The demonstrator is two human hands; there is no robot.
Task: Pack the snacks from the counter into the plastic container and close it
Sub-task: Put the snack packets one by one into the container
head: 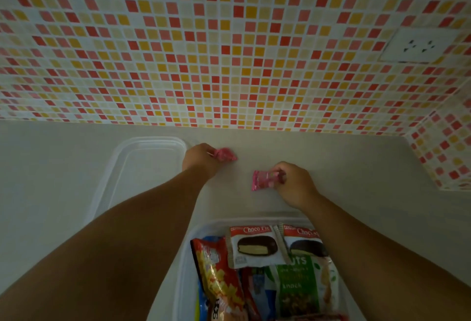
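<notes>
Two small pink snack packets lie on the grey counter. My left hand (201,159) grips the far pink packet (225,154) near the wall. My right hand (293,183) pinches the right end of the nearer pink packet (263,180). Below them stands the clear plastic container (184,257), holding two Choco Pie packs (254,244), a green nuts snack bag (303,285) and a red and yellow bag (219,274). The container's clear lid (142,167) lies flat on the counter to the left, partly hidden under my left forearm.
A mosaic tiled wall (229,53) in red, orange and cream rises behind the counter (369,167) and turns a corner at the right. A white wall socket (420,45) sits high on the right.
</notes>
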